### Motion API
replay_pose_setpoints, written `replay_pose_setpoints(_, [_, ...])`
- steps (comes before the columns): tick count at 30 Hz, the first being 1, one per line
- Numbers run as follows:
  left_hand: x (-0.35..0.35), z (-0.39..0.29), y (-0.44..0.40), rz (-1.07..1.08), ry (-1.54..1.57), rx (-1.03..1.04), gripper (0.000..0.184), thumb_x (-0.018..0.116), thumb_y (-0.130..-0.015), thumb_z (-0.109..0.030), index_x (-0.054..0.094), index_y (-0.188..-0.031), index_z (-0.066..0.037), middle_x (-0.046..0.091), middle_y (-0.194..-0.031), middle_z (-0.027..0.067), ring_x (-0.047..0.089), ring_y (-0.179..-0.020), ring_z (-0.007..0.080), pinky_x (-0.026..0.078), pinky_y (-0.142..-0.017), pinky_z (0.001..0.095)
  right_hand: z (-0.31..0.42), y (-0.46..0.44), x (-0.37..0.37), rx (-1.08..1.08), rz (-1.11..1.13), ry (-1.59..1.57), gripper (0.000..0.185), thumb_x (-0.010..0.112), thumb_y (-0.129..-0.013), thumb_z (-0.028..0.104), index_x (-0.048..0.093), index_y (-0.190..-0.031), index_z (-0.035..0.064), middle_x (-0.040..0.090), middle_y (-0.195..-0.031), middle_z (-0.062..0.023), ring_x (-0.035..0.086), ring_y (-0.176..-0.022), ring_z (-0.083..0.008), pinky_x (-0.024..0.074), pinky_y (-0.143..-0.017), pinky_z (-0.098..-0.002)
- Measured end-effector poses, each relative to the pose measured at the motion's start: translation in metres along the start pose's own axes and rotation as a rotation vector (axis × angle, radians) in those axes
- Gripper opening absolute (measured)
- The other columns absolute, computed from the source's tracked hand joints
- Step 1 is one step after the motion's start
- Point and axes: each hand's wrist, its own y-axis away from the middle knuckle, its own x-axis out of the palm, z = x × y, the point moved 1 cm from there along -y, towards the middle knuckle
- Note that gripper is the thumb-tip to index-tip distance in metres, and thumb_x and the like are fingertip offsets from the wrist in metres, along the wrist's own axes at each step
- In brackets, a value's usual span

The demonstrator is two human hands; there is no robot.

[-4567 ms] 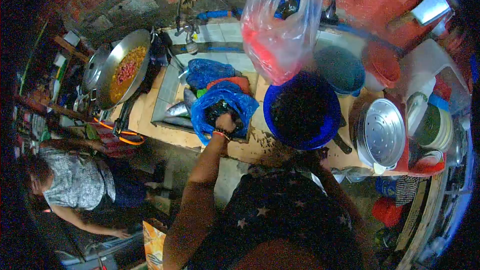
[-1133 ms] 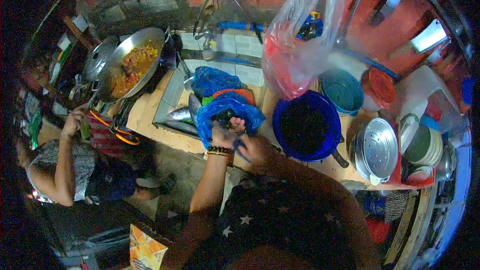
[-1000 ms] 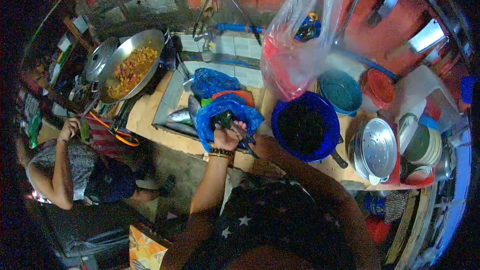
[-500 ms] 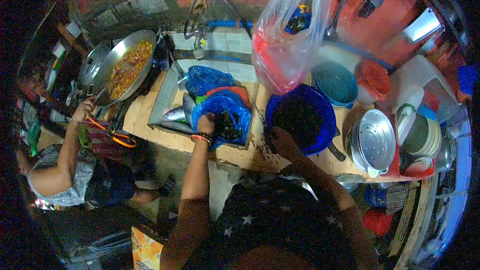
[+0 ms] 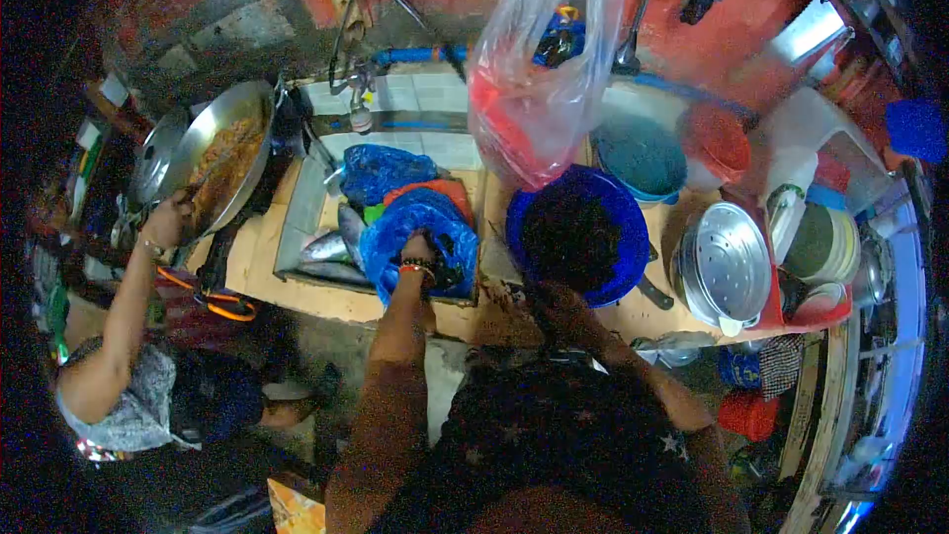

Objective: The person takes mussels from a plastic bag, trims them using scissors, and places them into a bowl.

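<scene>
My left hand point(image 5: 417, 247) reaches into an opened blue plastic bag point(image 5: 395, 237) holding dark contents; its fingers are hidden inside. The bag stands in a tiled sink point(image 5: 297, 203), beside silvery fish point(image 5: 331, 247). A second blue bag point(image 5: 384, 168) and an orange-red item point(image 5: 442, 192) lie behind it. At the near left rim of a blue basin point(image 5: 641, 229) is my right hand point(image 5: 561, 309), dark and blurred, so its grip does not show. Dark contents point(image 5: 573, 232) fill the basin.
A knife handle point(image 5: 655, 292) lies right of the basin, near stacked aluminium steamer pots point(image 5: 730, 267). A clear plastic bag point(image 5: 539, 89) hangs above the counter. On the left, another person's hand point(image 5: 170, 221) is at a wok point(image 5: 232, 153) of food.
My left hand has gone deeper into the blue bag. My right hand has shifted slightly lower at the basin's edge. The other person's hand has moved over the wok's near edge.
</scene>
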Motion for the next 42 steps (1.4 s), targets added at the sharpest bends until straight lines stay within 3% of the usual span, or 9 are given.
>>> replay_pose_setpoints(7, [-0.014, -0.008, 0.013, -0.12, -0.091, 0.011, 0.027, 0.066, -0.064, -0.016, 0.058, -0.088, -0.007, 0.061, -0.088, 0.0133, 0.059, -0.082, 0.0278, 0.047, -0.072, 0.0375, -0.037, 0.009, 0.015, 0.017, 0.001, -0.023, 0.025, 0.053, -0.078, 0.023, 0.056, -0.094, 0.004, 0.057, -0.091, -0.0184, 0.054, -0.086, -0.0351, 0.0435, -0.072, -0.0404])
replay_pose_setpoints(14, [-0.074, -0.025, 0.066, 0.091, 1.131, -0.258, 0.023, 0.067, -0.069, -0.008, 0.053, -0.087, -0.004, 0.056, -0.073, 0.0038, 0.056, -0.065, 0.0142, 0.05, -0.054, 0.0293, -0.04, -0.003, 0.023, 0.099, 0.101, 0.092, 0.027, 0.053, -0.078, 0.02, 0.053, -0.099, 0.004, 0.057, -0.093, -0.0169, 0.055, -0.087, -0.0315, 0.0437, -0.074, -0.0392])
replay_pose_setpoints(19, [-0.114, -0.095, 0.123, 0.241, 1.67, -0.251, 0.019, 0.062, -0.074, -0.004, 0.053, -0.09, -0.005, 0.056, -0.077, 0.0034, 0.058, -0.067, 0.0155, 0.052, -0.059, 0.0284, -0.062, -0.013, 0.048, -0.167, -0.219, -0.583, 0.025, 0.043, -0.086, 0.023, 0.052, -0.097, 0.0024, 0.058, -0.088, -0.0096, 0.055, -0.08, -0.0215, 0.044, -0.073, -0.0346])
replay_pose_setpoints(22, [-0.122, -0.151, 0.15, 0.238, 1.586, -0.029, 0.012, 0.059, -0.075, -0.001, 0.053, -0.086, -0.004, 0.055, -0.077, 0.0006, 0.056, -0.067, 0.0122, 0.051, -0.061, 0.0276, -0.077, -0.042, 0.05, 0.183, 0.035, -1.604, 0.028, 0.038, -0.089, 0.027, 0.05, -0.093, 0.002, 0.057, -0.084, -0.0081, 0.054, -0.075, -0.0178, 0.0435, -0.07, -0.0316])
replay_pose_setpoints(26, [-0.128, -0.206, 0.177, 0.312, 1.429, 0.114, 0.017, 0.055, -0.079, -0.003, 0.054, -0.094, 0.003, 0.059, -0.081, 0.0063, 0.057, -0.068, 0.0124, 0.049, -0.062, 0.0261, -0.033, -0.038, 0.009, 0.156, -0.125, -1.121, 0.034, 0.037, -0.089, 0.035, 0.049, -0.09, 0.0038, 0.054, -0.079, -0.0053, 0.052, -0.068, -0.0151, 0.0431, -0.066, -0.029])
replay_pose_setpoints(29, [-0.118, -0.211, 0.171, 0.366, 1.416, 0.127, 0.018, 0.055, -0.08, -0.007, 0.054, -0.095, 0.003, 0.06, -0.079, 0.0072, 0.059, -0.07, 0.015, 0.049, -0.064, 0.0267, -0.045, -0.036, 0.002, -0.216, -0.5, -0.162, 0.024, 0.062, -0.076, 0.021, 0.048, -0.088, 0.0055, 0.052, -0.074, -0.0021, 0.05, -0.068, -0.0129, 0.0419, -0.062, -0.0262])
replay_pose_setpoints(35, [-0.114, -0.232, 0.172, 0.331, 1.297, 0.079, 0.016, 0.054, -0.082, -0.016, 0.057, -0.087, -0.001, 0.059, -0.07, 0.0022, 0.058, -0.066, 0.0122, 0.047, -0.062, 0.0237, -0.041, -0.032, -0.006, -0.071, -0.438, -1.288, 0.032, 0.071, -0.066, 0.011, 0.047, -0.087, 0.0065, 0.053, -0.075, -0.0007, 0.051, -0.072, -0.0115, 0.0426, -0.063, -0.0254])
replay_pose_setpoints(38, [-0.115, -0.238, 0.168, 0.204, 1.034, 0.382, 0.01, 0.057, -0.079, -0.009, 0.057, -0.074, 0.0, 0.057, -0.066, 0.0019, 0.048, -0.053, 0.0047, 0.037, -0.048, 0.0186, -0.024, -0.017, -0.038, -0.094, -0.349, -0.399, 0.046, 0.06, -0.076, 0.028, 0.044, -0.112, 0.0032, 0.054, -0.102, -0.0119, 0.052, -0.092, -0.0245, 0.0426, -0.077, -0.0361])
replay_pose_setpoints(42, [-0.101, -0.237, 0.156, 0.233, 0.912, 0.391, 0.007, 0.054, -0.078, -0.006, 0.056, -0.073, -0.001, 0.057, -0.066, 0.0037, 0.051, -0.055, 0.0086, 0.04, -0.051, 0.0222, -0.048, -0.013, -0.032, -0.109, -0.349, -0.743, 0.047, 0.057, -0.077, 0.035, 0.045, -0.112, 0.0053, 0.056, -0.1, -0.008, 0.053, -0.09, -0.0247, 0.0439, -0.077, -0.035])
